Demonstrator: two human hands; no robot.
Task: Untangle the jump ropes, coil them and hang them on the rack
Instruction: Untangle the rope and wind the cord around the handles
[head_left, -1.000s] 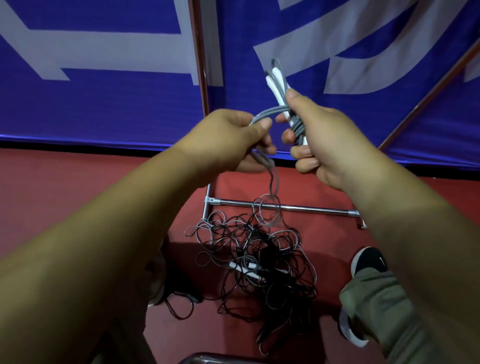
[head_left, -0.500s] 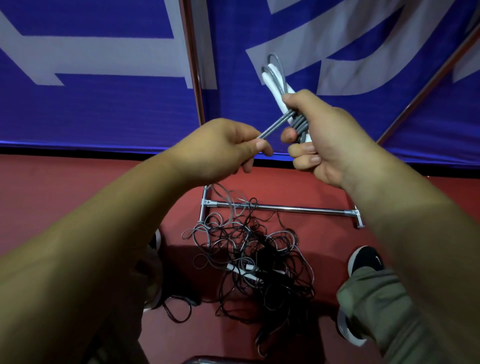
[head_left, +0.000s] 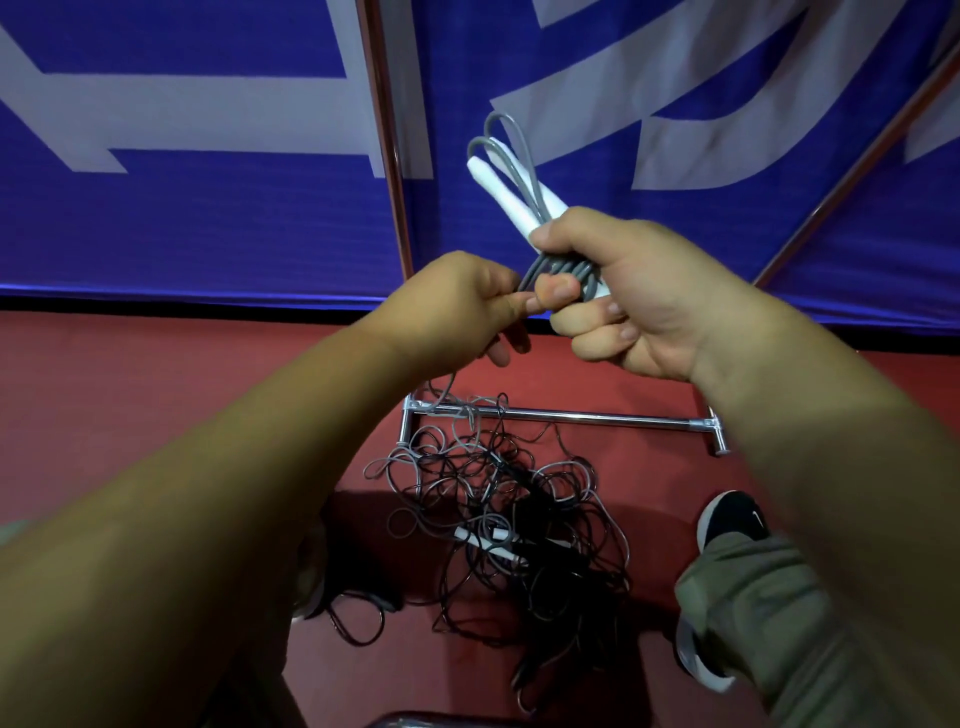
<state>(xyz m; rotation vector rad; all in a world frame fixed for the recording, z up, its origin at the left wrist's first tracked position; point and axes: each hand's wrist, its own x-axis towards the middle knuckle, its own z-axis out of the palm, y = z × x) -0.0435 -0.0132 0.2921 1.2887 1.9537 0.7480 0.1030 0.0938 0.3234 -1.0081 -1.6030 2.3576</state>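
My right hand (head_left: 628, 291) grips a grey jump rope bundle (head_left: 511, 182) with two white handles, its loops sticking up past my thumb and grey turns wrapped round its middle. Close to the left, my left hand (head_left: 457, 306) pinches the grey rope's free strand right beside the bundle; that strand drops from under this hand to the floor. Below lies a tangle of black and grey jump ropes (head_left: 498, 514) with a white handle in it. The chrome rack's base bar (head_left: 571, 415) lies across the floor behind the tangle, its upright (head_left: 384, 130) rising behind my hands.
A blue banner with white lettering (head_left: 208, 156) hangs behind the rack, and a second pole (head_left: 852, 176) slants at the right. The floor (head_left: 156, 389) is red. My black shoe (head_left: 732, 519) and grey-green trouser leg stand right of the tangle.
My left hand has carried the grey strand round the bundle and come in against my right hand. The rope's tail has risen from the tangle.
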